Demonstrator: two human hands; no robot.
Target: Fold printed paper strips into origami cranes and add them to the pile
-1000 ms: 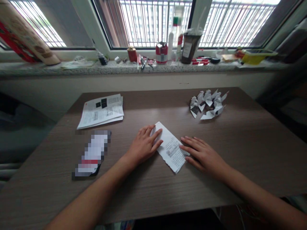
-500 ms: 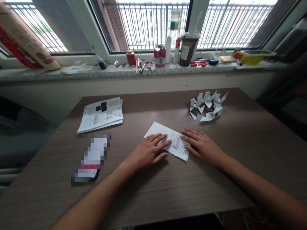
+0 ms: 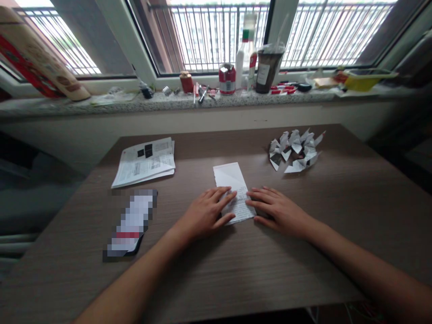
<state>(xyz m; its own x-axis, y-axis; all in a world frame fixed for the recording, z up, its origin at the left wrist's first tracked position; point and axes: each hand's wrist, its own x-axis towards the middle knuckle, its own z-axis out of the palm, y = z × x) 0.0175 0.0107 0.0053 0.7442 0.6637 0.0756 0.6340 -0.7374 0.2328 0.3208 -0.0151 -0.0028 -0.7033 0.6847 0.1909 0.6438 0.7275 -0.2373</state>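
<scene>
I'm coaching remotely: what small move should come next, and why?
Probably steady the paper with the left hand: it lies partly over the paper's left side, while the right hand reaches only the right edge.

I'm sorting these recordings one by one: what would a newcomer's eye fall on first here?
Probably the printed white paper at the middle of the table, with the left hand over its lower left part and the right hand at its right edge. Next, perhaps, the cluster of folded paper pieces toward the far right and the red can on the windowsill.
</scene>
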